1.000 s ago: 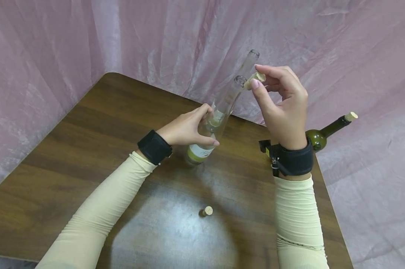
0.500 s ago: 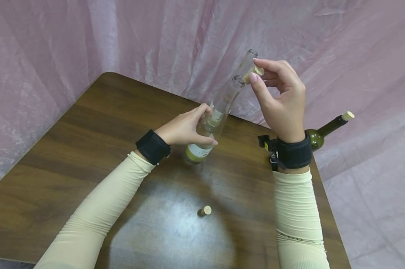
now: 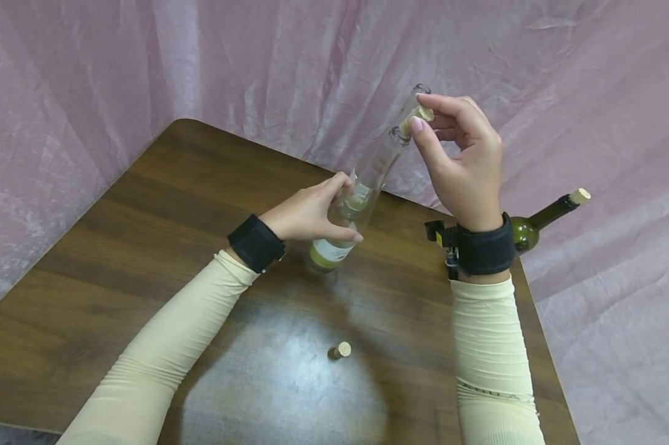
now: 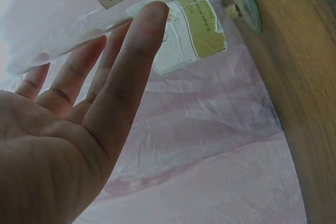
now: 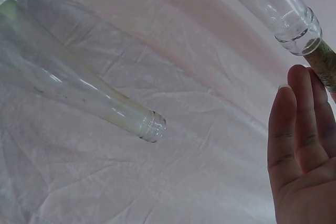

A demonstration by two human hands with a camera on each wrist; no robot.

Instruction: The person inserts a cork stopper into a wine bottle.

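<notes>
My left hand [image 3: 309,210] holds the body of a clear glass bottle [image 3: 381,162], its thumb on the near side and fingers round the far side. The bottle has a white and green label low down and stands on the table. Between thumb and forefinger, my right hand [image 3: 470,164] pinches a cork [image 3: 421,115] right at that bottle's mouth. In the right wrist view the cork [image 5: 323,65] lines up with the glass rim [image 5: 310,40], its lower end at the opening. The left wrist view shows the fingers [image 4: 123,72] against the glass.
Close behind stands a second clear bottle [image 5: 100,93] with an uncorked mouth. A green bottle [image 3: 525,233] with a cork [image 3: 580,196] in its neck is at the right table edge. Another cork [image 3: 342,350] stands on the wooden table [image 3: 201,185] nearer me. Pink cloth [image 3: 273,68] hangs behind.
My right hand has moved slightly up and left, bringing the cork from beside the bottle's mouth to over it. The left hand keeps its hold on the bottle.
</notes>
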